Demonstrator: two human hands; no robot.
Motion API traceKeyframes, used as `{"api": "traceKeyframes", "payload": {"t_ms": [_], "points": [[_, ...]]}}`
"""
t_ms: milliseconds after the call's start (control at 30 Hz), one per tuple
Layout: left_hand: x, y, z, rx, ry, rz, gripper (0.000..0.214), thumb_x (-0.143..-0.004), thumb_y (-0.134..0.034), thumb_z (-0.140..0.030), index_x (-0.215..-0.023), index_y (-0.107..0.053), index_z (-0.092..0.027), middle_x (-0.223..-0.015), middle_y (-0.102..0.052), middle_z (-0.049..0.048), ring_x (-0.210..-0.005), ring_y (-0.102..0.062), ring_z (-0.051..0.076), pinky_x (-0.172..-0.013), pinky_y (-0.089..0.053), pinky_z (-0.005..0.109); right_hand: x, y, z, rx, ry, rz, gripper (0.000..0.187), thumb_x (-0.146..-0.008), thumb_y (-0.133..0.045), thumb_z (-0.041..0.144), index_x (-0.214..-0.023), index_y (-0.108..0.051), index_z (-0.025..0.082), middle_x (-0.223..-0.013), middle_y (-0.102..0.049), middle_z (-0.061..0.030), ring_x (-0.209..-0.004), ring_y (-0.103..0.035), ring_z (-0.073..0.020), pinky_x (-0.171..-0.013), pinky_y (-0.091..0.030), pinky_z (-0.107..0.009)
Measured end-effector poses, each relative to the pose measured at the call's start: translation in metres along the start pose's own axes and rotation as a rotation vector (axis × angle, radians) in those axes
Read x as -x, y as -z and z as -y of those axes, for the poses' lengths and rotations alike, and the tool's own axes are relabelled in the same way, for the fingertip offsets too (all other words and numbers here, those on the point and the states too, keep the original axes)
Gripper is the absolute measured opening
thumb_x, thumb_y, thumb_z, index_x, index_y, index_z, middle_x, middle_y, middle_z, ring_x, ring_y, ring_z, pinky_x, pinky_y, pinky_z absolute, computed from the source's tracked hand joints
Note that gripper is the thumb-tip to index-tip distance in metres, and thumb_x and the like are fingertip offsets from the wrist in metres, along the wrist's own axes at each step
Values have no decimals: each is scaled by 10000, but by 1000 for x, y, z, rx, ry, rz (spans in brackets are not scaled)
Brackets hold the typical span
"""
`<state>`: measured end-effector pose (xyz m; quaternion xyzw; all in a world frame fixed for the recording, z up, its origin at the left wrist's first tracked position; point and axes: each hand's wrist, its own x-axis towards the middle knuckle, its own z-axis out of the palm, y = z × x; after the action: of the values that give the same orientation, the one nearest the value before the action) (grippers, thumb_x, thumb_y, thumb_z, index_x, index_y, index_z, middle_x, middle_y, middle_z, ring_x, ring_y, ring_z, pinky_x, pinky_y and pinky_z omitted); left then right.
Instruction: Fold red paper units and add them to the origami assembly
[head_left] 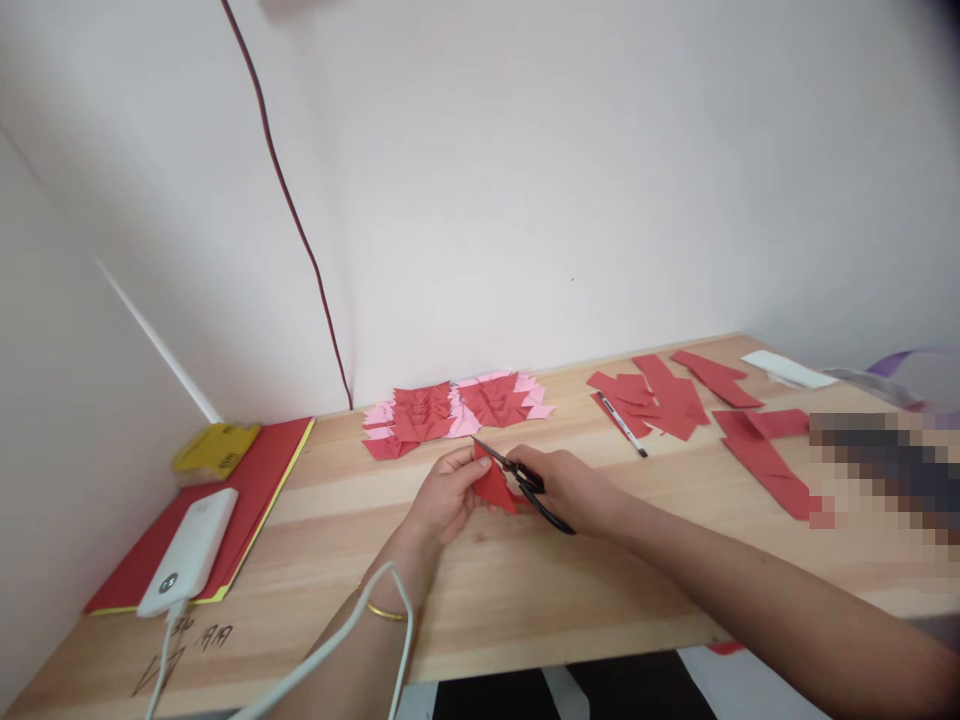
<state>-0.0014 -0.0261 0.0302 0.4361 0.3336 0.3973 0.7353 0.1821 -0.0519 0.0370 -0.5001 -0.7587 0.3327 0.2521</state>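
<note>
Near the middle of the wooden table, my left hand (450, 490) pinches a small piece of folded red paper (493, 488). My right hand (559, 485) grips a pair of scissors (531, 478) with black handles. The blades point up and left, lying at the upper edge of the red paper; whether they are parted I cannot tell. Behind my hands, folded red and pink paper pieces (424, 412) lie in overlapping rows. A white cable (337, 635) crosses in front of my left forearm.
Red paper scraps (671, 400) and a pen (622, 425) lie at the right, with a white strip (787, 368) beyond. At the left, a white power bank (191, 550) and a yellow packet (217, 452) rest on red sheets (262, 500). A dark cord (289, 210) hangs along the wall.
</note>
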Motion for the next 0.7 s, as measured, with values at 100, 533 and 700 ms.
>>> {"api": "traceKeyframes", "payload": {"t_ms": [100,533,700], "points": [[-1,1,-4,4,-33,-52,218,-686,-710,-285,-800,-647,-110,-638,-640,34,-487,-561,110,-437,-471,220,-3,8,-4,51,-14,-40,263,-779,-575,377,-999,-572,234,-756,-662,-16,-658,-595,-180,-592,-411,-266],[-13,17,-15,169,-280,-449,278,-530,-779,-130,-706,-565,-141,-766,-666,4,-712,-626,111,-689,-554,264,4,93,-53,658,-585,-264,384,-823,-471,322,-1179,-509,182,-943,-665,-149,-827,-629,-291,-598,-416,-317],[-13,15,-15,209,-275,-458,291,-527,-773,-92,-634,-506,-141,-658,-629,-25,-660,-612,96,-698,-562,280,8,117,-86,675,-731,-262,315,-831,-439,243,-1096,-596,176,-962,-664,-145,-850,-627,-271,-632,-424,-319]]}}
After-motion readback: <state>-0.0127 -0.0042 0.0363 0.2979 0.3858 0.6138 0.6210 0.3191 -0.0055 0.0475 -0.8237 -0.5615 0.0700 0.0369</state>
